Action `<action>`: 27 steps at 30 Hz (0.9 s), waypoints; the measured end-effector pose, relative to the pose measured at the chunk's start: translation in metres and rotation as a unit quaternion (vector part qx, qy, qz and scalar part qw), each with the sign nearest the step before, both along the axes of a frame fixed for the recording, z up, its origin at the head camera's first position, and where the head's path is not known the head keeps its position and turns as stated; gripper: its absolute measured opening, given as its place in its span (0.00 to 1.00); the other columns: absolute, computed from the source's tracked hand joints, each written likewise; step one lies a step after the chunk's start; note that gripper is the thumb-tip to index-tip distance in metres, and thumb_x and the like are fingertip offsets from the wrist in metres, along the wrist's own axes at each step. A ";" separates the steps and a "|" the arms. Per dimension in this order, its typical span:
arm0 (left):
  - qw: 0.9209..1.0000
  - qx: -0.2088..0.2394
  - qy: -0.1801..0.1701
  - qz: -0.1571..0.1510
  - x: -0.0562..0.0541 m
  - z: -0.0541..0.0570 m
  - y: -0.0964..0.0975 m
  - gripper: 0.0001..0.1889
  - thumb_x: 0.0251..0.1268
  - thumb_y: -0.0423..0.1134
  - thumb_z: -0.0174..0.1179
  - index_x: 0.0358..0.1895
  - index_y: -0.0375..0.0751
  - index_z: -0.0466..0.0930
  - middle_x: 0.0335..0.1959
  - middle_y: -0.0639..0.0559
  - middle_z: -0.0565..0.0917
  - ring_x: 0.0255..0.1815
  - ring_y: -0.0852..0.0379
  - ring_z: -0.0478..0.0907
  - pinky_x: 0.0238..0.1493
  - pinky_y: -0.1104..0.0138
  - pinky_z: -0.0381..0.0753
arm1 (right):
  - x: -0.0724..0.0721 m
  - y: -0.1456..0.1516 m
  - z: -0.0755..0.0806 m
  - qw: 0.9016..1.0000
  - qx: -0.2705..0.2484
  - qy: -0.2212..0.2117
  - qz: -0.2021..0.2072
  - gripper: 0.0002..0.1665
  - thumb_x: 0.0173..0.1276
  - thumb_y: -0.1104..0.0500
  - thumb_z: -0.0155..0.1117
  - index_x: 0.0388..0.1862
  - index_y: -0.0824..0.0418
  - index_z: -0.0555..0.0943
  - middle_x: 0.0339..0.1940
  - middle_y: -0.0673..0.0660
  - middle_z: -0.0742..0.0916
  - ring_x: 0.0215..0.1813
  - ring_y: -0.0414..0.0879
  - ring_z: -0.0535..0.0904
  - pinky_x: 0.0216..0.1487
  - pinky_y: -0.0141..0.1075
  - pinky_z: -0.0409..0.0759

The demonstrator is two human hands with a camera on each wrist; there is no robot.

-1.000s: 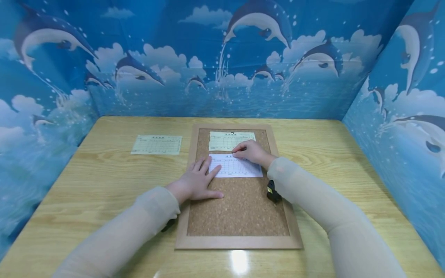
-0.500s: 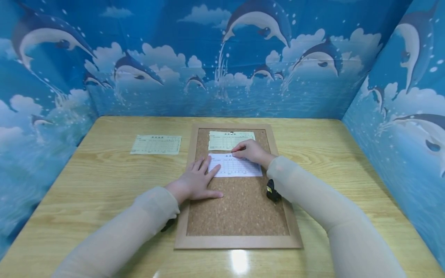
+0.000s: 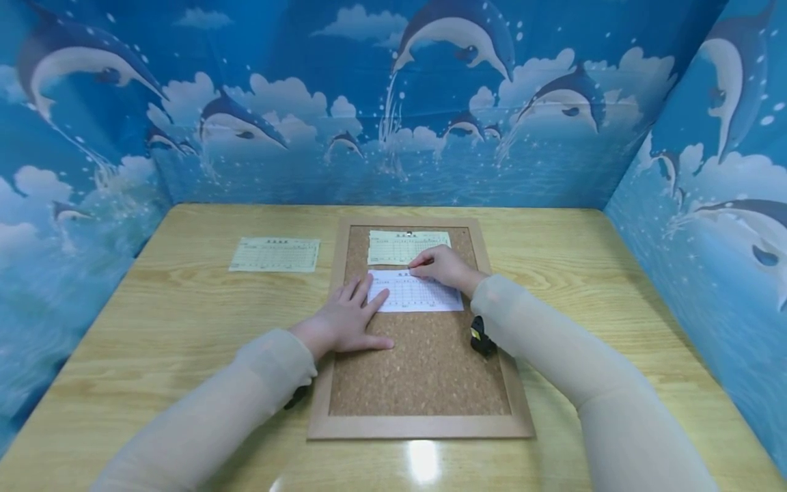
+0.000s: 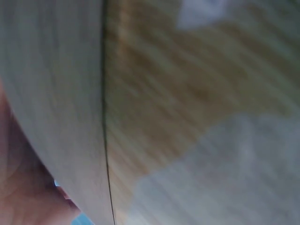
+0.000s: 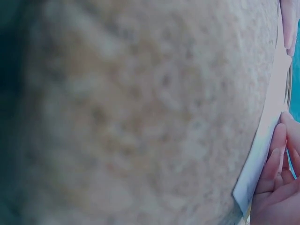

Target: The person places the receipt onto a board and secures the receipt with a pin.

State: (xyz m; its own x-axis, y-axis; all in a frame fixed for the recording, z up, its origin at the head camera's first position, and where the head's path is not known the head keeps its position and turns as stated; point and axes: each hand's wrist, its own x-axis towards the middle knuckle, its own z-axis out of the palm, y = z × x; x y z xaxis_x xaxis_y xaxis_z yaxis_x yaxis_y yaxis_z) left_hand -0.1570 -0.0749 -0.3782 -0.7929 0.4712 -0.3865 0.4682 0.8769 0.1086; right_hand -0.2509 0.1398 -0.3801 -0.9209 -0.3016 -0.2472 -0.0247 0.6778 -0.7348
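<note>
A white printed form [image 3: 418,295] lies on the framed cork board [image 3: 424,369]. My left hand [image 3: 347,320] rests flat with spread fingers, its fingertips on the form's left edge and its thumb on the cork. At the form's top edge my right hand [image 3: 444,266] pinches a small pin, mostly hidden by the fingers. Just above, a pale green form [image 3: 393,247] is fixed to the board by a small shiny pushpin [image 3: 409,234]. The right wrist view shows the curled fingers [image 5: 276,161] against the white sheet's edge.
Left of the board, another pale green form [image 3: 274,255] lies on the wooden table [image 3: 184,328]. The board's wooden frame [image 3: 421,428] stands slightly raised around the cork. A dolphin-printed blue backdrop [image 3: 295,164] closes off the back and sides.
Both hands keep their places on the white form. Only a very slight shift of the whole head view shows.
</note>
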 end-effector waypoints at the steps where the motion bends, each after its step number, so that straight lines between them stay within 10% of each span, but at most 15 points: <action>1: 1.000 -0.001 -0.001 0.001 0.000 0.000 0.000 0.53 0.50 0.80 0.37 0.75 0.55 0.36 0.74 0.40 0.28 0.73 0.37 0.30 0.69 0.48 0.38 | 0.000 0.000 0.000 1.000 0.000 -0.001 0.000 0.09 0.65 0.58 0.64 0.41 0.59 0.85 0.40 0.53 0.85 0.39 0.44 0.78 0.38 0.33 0.75; 27: 1.000 -0.001 0.009 -0.001 -0.001 -0.001 0.000 0.53 0.49 0.80 0.37 0.75 0.54 0.37 0.74 0.39 0.31 0.73 0.37 0.32 0.69 0.48 0.40 | -0.001 -0.001 0.000 1.000 0.015 0.005 0.006 0.09 0.65 0.57 0.64 0.41 0.58 0.85 0.40 0.53 0.85 0.41 0.45 0.78 0.42 0.36 0.75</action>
